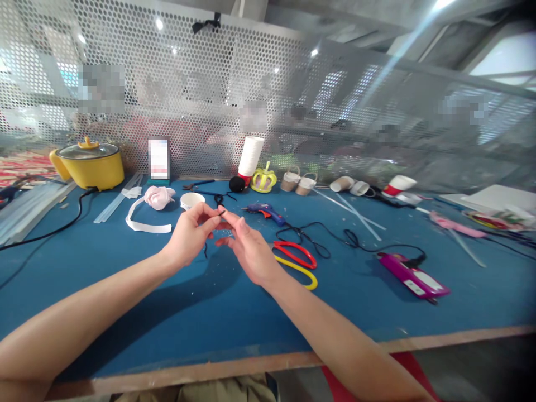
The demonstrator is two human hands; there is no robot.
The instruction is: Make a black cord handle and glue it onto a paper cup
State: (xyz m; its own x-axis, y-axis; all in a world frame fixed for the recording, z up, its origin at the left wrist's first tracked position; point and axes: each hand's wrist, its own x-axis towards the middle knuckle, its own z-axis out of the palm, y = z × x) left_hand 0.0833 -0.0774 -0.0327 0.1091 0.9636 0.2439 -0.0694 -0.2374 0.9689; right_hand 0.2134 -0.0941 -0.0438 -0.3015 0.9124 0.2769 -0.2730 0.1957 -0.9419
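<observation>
Over the middle of the blue table [167, 318], my left hand [189, 234] and my right hand [254, 251] meet at the fingertips. Both pinch a thin black strand [221, 213]; its exact kind is too small to tell. One dark end hangs below my left fingers, and a black loop shows just behind them. Scissors [299, 255] with one red and one yellow handle lie beside my right wrist, blades hidden. A blue glue gun [266, 212] rests beyond my right hand. Behind my left hand sits a white paper ring or cup [192, 200].
A yellow electric pot [90, 167] stands far left, its cord crossing the table. White cloth or paper [159, 197], stacked paper cups [251, 156] and small baskets [290, 180] line the back. A purple power strip [412, 276] lies right, with black cable running to it.
</observation>
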